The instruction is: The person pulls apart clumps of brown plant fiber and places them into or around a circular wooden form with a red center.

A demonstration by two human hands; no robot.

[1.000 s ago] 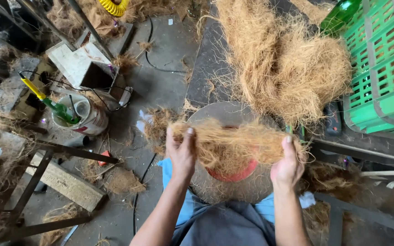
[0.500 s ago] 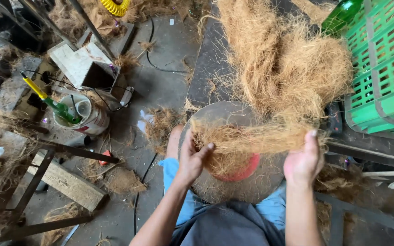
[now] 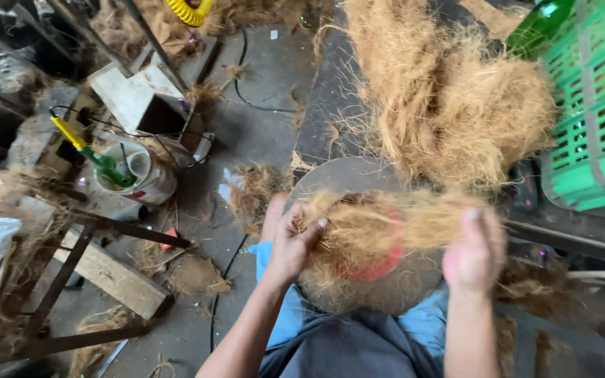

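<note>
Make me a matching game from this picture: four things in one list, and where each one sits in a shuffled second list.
Things:
1. bundle of coir fibre
2. green crate
3. white tub
4. wooden plank

Places:
A. on the floor at the left, with a yellow-handled tool standing in it
B. stretched between the left hand and the right hand
C. at the right edge of the view
D. lying flat at lower left, beside dark metal bars

Pairs: 1-B, 2-C, 3-A, 4-D
</note>
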